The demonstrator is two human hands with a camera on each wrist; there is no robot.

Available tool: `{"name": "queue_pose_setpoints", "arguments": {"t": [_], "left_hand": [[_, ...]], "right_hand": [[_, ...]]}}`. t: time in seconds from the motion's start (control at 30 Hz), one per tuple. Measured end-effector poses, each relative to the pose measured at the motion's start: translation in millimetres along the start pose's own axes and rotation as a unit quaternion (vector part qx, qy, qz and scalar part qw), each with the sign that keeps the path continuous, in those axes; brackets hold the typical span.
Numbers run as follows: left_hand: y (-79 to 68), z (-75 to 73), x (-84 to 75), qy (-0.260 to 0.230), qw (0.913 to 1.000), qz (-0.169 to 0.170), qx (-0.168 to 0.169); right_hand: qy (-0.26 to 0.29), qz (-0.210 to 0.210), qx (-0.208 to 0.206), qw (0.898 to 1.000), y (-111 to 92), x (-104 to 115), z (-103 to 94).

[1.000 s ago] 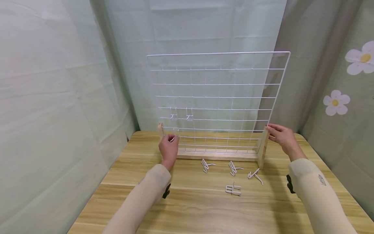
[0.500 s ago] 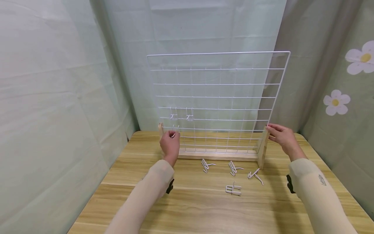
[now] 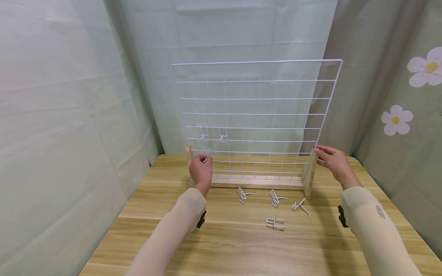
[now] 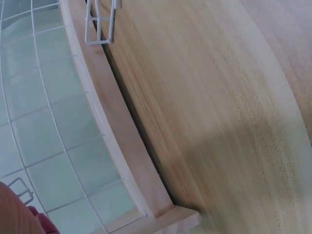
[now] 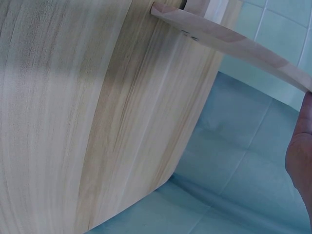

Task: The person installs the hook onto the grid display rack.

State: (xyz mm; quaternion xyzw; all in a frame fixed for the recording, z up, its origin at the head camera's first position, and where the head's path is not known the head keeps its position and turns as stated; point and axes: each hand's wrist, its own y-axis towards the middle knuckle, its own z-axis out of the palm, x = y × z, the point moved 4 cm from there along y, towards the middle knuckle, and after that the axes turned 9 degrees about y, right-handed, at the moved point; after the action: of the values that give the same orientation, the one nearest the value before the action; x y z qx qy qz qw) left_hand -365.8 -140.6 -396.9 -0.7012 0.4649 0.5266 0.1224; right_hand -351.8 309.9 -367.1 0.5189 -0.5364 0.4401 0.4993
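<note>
A white wire grid [image 3: 241, 113] stands upright in a wooden stand [image 3: 255, 183]. Low on the grid's left side, my left hand [image 3: 202, 170] pinches a white wire hook [image 3: 210, 150], whose lower part is hidden by the fingers. Its prongs are at a lower grid wire; whether they are hooked over it I cannot tell. Just above hang two similar hooks, one on the left [image 3: 205, 137] and one beside it [image 3: 223, 138]. At the other end, my right hand [image 3: 335, 163] holds the top of the stand's right wooden upright [image 3: 310, 174] between thumb and fingers.
Several loose white hooks lie on the wooden table [image 3: 221, 245] before the stand, among them a left one [image 3: 243, 194], a middle one [image 3: 274, 198] and a nearer one [image 3: 275, 222]. Pale green curtains [image 3: 86, 115] enclose the table at the back and sides.
Over the first half second, my left hand rose slightly and moved a little right with the hook; since then it has stayed nearly still. The right hand keeps its hold on the upright.
</note>
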Motion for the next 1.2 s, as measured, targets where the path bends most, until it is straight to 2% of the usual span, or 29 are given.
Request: {"name": "queue_pose_setpoints", "arguments": {"t": [0.8,1.0,1.2], "left_hand": [[-1.6,2.5,4.3,0.021,0.9996,0.009,0.016],[-4.2,3.2,11.0,0.022,0.9992,0.000,0.034],[-6.9,3.9,18.5,0.029,0.9989,-0.001,0.037]], "right_hand": [[0.005,0.011,0.002,1.000,0,-1,-0.5],[-0.003,0.014,0.002,1.000,0,-1,-0.3],[-0.011,0.009,0.002,1.000,1,0,0.2]]}}
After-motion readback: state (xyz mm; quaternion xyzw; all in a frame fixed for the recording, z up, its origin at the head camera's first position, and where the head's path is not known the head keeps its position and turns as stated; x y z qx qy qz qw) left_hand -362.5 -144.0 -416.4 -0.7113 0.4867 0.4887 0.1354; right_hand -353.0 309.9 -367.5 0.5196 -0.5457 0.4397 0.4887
